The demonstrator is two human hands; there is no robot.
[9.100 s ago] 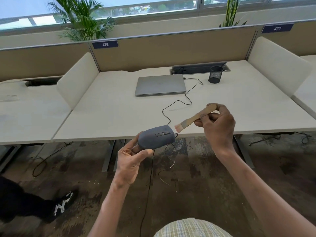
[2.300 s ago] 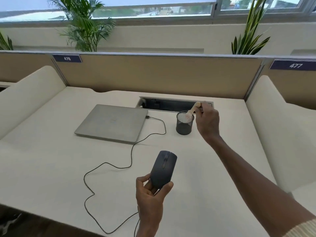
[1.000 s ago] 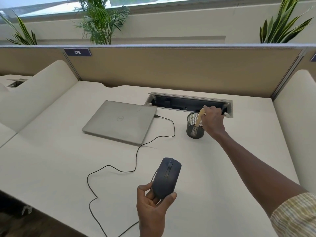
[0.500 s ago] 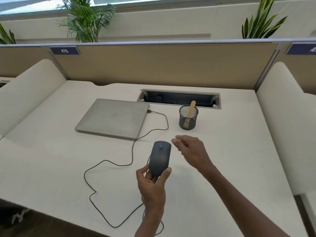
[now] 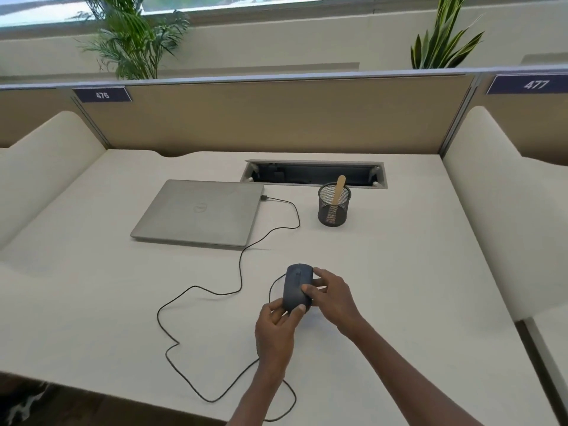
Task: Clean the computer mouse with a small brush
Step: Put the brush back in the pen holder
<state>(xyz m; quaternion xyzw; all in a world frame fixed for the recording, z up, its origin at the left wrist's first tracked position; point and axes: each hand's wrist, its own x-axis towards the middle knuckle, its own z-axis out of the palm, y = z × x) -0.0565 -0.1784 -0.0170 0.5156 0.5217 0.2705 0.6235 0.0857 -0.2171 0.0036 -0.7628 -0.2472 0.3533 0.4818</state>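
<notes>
A dark grey wired computer mouse [image 5: 295, 282] is low over the white desk [image 5: 415, 272], held by both hands. My left hand [image 5: 275, 325] grips its near end from below, thumb on its right side. My right hand [image 5: 330, 295] holds its right side, thumb across the top and fingers along the far edge. The small wooden-handled brush [image 5: 337, 192] stands bristles down in a black mesh pen cup [image 5: 333, 206] at the back of the desk, away from both hands.
A shut silver laptop [image 5: 199, 212] lies at the back left; the mouse's black cable [image 5: 239, 281] loops from it across the desk and over the front edge. A cable tray opening [image 5: 313, 173] sits behind the cup. Padded dividers [image 5: 498, 192] flank the desk.
My right hand left the brush in the pen cup, came back and took hold of the mouse's right side. The mouse has come down closer to the desk.
</notes>
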